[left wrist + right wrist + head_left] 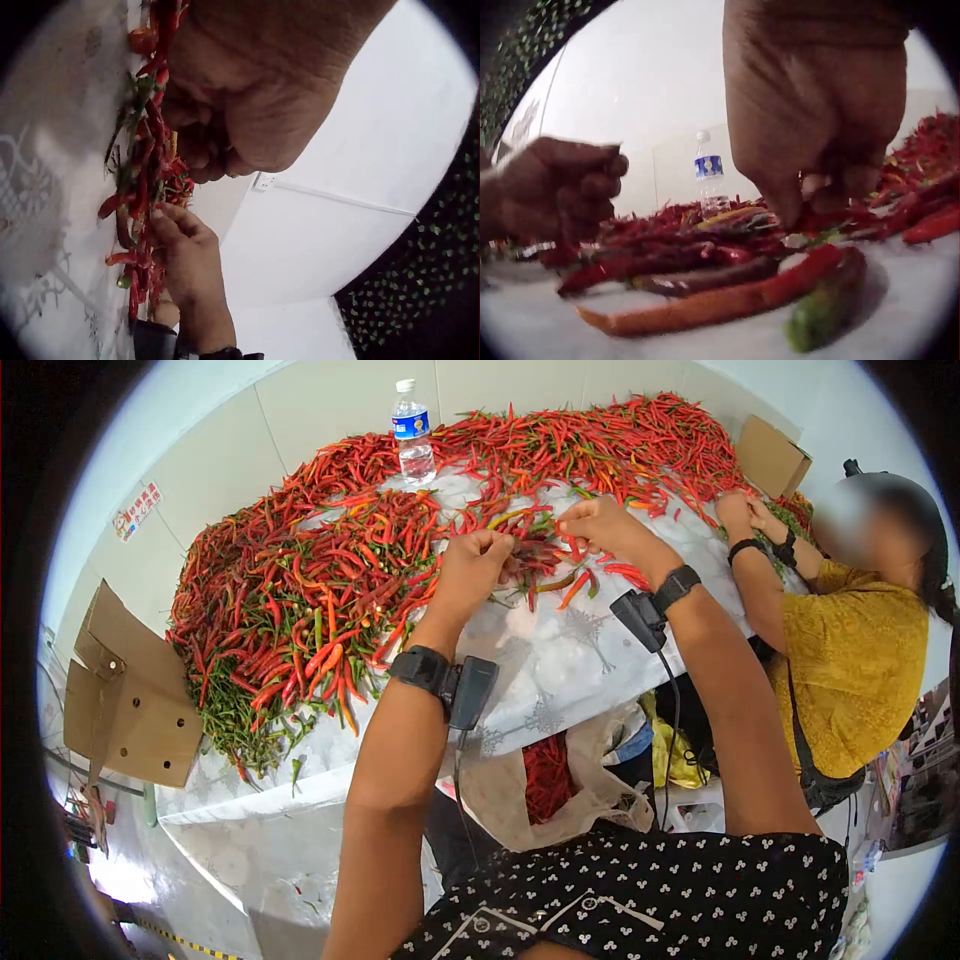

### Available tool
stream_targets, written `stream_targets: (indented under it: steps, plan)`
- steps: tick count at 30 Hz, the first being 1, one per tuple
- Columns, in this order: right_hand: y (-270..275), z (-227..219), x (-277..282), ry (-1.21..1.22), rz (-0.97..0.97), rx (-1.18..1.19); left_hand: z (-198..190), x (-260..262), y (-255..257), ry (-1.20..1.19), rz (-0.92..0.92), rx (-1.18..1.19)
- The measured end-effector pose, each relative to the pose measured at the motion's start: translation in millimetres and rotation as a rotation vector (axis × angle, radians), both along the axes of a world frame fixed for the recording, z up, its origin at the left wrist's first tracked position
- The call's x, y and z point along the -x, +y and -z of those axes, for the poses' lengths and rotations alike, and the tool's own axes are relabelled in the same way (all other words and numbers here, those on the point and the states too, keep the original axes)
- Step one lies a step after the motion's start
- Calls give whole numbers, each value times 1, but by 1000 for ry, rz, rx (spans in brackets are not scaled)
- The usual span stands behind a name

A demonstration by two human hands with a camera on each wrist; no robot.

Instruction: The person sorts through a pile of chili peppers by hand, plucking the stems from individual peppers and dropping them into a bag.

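My left hand hovers over the front of the chili heap, its fingers curled and the thumb against the index finger. In the right wrist view the left hand is blurred, and I cannot tell whether something small sits between its fingertips. To its right, my right hand pinches a red chili pepper among the loose ones, fingertips down at the peppers. The left wrist view shows the right hand with thumb and index finger together at the red pods. An orange-red chili and a green-ended chili lie nearby on the white cloth.
A large heap of red chilies covers much of the white-clothed table. A water bottle stands behind. Cardboard boxes flank the heap. Below the edge hangs a bag with red chilies. Another person works at right.
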State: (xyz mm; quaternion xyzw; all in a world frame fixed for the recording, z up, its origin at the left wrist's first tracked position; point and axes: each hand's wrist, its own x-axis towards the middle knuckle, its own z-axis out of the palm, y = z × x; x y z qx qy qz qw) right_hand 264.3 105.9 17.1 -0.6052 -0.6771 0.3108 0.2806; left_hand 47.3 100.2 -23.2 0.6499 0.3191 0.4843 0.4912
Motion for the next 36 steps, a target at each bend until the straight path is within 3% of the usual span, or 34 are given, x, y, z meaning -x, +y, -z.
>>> stream_targets:
  steps: [2,6,9,11,15,17,19,21,26,28,29,31,32,34,36]
  plan:
    - [-4,-1,-4,456,-11,116,0,-2,0,-15,14,7]
    - [-21,-9,10,617,37,146,-5,4,1,-32,-74,-24]
    - [-17,-12,13,618,-133,272,-11,13,-5,-38,-197,32]
    - [-15,-20,18,212,2,133,-8,17,1,-80,-265,60]
    - [14,-2,10,-7,60,49,1,14,13,-130,-327,-18]
    - [33,13,10,-406,-155,-470,-1,14,13,-134,-300,-23]
    - [41,20,20,-472,-146,-490,-1,13,12,-83,-314,-6]
    - [43,26,30,-640,-221,-711,3,13,16,-94,-318,-19]
    - [41,16,45,-780,-192,-505,0,17,16,-70,-364,-76]
    - [39,12,46,-458,-262,-512,0,16,16,-80,-351,-38]
    - [38,9,46,-459,-263,-511,-1,16,15,-90,-337,-4]
    - [27,-5,49,-14,-188,-116,-5,17,11,-71,-312,14]
    - [19,-9,50,-14,-187,-116,-7,17,9,-51,-286,30]
    - [5,-12,51,317,-209,22,-10,15,5,-125,-213,62]
    - [2,-8,50,379,-249,108,-11,14,2,-200,-141,94]
